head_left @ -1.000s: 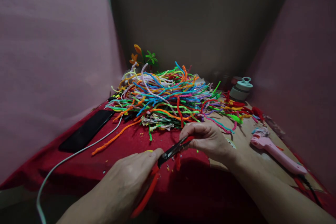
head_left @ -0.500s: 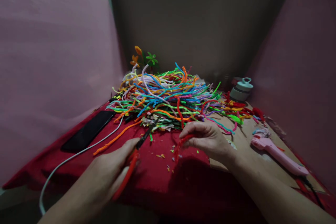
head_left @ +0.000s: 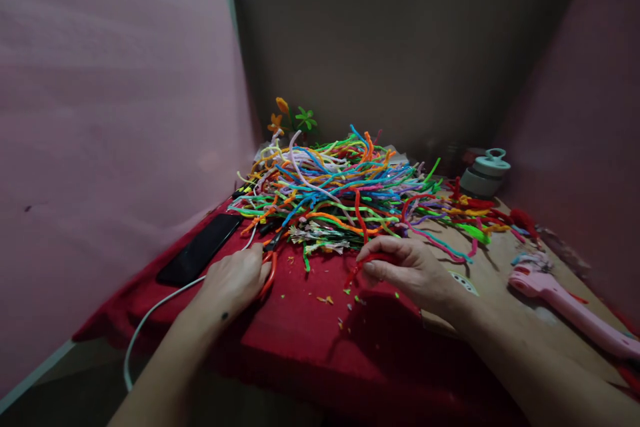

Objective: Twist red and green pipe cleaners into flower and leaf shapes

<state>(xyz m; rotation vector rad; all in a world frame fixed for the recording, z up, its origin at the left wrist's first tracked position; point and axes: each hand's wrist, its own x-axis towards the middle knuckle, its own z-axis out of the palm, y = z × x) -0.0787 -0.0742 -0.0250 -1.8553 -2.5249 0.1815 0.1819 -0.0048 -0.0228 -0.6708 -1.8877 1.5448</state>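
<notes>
Both hands low on the red cloth, one on cutters, one pinching a red stem.

Head view: the left hand [head_left: 235, 283] lies over the orange-handled cutters [head_left: 270, 267], fingers curled around the handles, the tool flat on the red cloth [head_left: 300, 340] with its dark nose aimed up and away toward the pipe cleaner pile [head_left: 345, 193]. The right hand [head_left: 407, 270] pinches a short red pipe cleaner [head_left: 356, 273] between thumb and fingertips; its long axis slants down-left from the fingers, free end hanging toward the cutters. The stem lies just right of the cutters, nearer the right hand. A black phone [head_left: 200, 257] and white cable [head_left: 150, 313] sit to the left, a pink glue gun [head_left: 565, 303] to the right.
</notes>
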